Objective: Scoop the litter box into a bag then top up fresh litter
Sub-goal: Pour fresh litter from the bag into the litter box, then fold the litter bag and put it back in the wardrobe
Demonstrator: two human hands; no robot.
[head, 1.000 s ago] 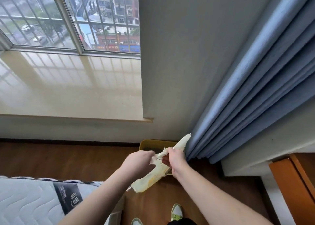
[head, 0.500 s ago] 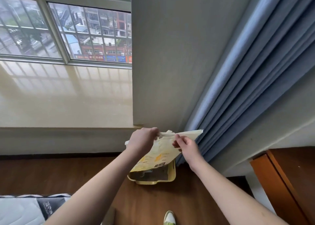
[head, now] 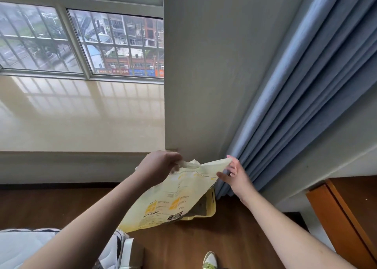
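A pale yellow litter bag [head: 175, 197] with yellow print and a barcode hangs flat in front of me, above the floor. My left hand [head: 161, 164] is shut on its crumpled top left edge. My right hand [head: 234, 176] pinches the bag's top right corner with fingers and thumb. Below and behind the bag, a yellow litter box [head: 210, 209] sits on the wooden floor against the wall; only its right side and some grey litter inside show.
A blue curtain [head: 295, 97] hangs right beside my right hand. An orange wooden cabinet [head: 344, 217] stands at the right. A mattress corner [head: 51, 246] lies at lower left. My shoe [head: 210, 261] is on the floor below. A window ledge [head: 81, 115] lies left.
The bag went from a twisted strip to spread flat between both hands, which moved apart and higher. The view tilted up a little, and the litter box came into sight beneath.
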